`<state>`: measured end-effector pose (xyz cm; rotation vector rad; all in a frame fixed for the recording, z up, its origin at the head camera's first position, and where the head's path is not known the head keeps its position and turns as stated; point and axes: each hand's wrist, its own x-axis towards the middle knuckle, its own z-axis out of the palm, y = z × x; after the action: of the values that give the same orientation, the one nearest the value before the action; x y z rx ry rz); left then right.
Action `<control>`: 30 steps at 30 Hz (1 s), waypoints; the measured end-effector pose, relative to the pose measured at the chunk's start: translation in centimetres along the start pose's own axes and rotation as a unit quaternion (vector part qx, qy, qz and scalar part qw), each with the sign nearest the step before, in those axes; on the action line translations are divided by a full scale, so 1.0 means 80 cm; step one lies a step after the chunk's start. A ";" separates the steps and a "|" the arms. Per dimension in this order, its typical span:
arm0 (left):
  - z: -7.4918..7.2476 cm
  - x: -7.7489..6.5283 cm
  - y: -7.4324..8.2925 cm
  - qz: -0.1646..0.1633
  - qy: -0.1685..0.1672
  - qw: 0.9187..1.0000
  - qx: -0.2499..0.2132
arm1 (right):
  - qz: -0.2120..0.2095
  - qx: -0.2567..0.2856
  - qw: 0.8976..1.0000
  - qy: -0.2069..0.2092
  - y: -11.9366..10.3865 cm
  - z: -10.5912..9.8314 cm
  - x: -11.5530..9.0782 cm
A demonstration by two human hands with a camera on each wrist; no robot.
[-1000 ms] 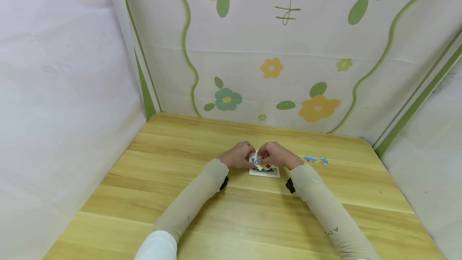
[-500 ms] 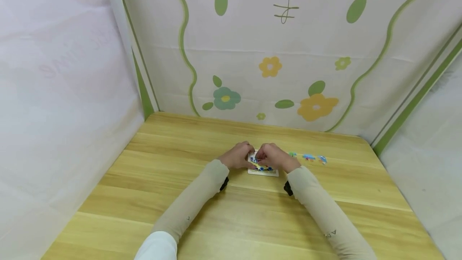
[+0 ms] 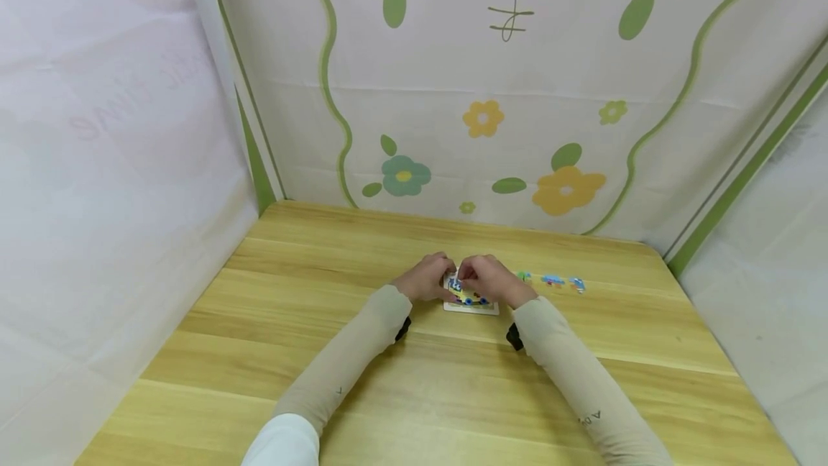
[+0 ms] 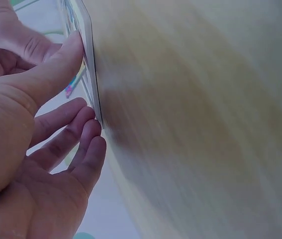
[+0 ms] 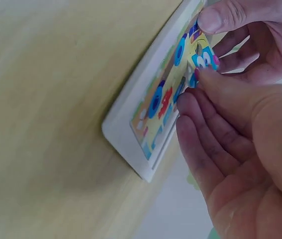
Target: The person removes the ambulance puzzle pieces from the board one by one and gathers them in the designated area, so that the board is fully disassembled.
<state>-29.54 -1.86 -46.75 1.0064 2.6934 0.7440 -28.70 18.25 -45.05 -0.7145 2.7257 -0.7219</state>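
Note:
A small white-framed jigsaw puzzle board (image 3: 471, 310) with a cartoon vehicle picture lies on the table, between both hands. My left hand (image 3: 425, 277) holds the board by its left side, thumb on the face and fingers bent at the edge, as the left wrist view shows. Over the picture, my right hand (image 3: 489, 279) pinches a jigsaw piece (image 5: 203, 59) with blue-and-white cartoon eyes between thumb and index finger. The piece is tilted against the picture, close to the left thumb (image 5: 211, 20). Blue wheels and a red mark show on the assembled part.
To the right of the board lie loose jigsaw pieces: a green one (image 3: 524, 276) by the right wrist, a blue one (image 3: 553, 280) and another blue one (image 3: 578, 285). The wooden table (image 3: 401, 394) ends at a flower-printed cloth (image 3: 446, 142) behind.
My right hand has shifted slightly left over the board, uncovering the green loose piece beside the wrist. The left hand stays at the board's left side.

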 end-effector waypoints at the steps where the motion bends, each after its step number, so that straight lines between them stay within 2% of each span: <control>1: 0.000 0.000 0.000 -0.001 0.000 1.000 0.001 | 0.004 0.008 1.000 0.004 0.001 0.000 -0.001; 10: -0.001 0.000 0.004 -0.021 0.000 1.000 0.008 | 0.018 0.033 0.999 0.018 0.007 0.000 -0.001; 16: 0.000 -0.001 0.005 -0.026 -0.003 1.000 0.010 | 0.025 0.047 0.998 0.026 0.013 -0.007 -0.014; 22: 0.003 0.001 0.004 -0.030 0.000 1.000 0.007 | 0.039 0.049 0.997 0.042 0.033 -0.020 -0.040; 30: 0.001 -0.004 0.007 -0.032 -0.003 0.999 -0.007 | 0.065 0.046 0.995 0.052 0.071 -0.045 -0.090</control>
<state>-28.97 -1.66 -46.57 0.9142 2.6982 0.7456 -26.01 27.68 -44.23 -0.4868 2.7786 -0.8681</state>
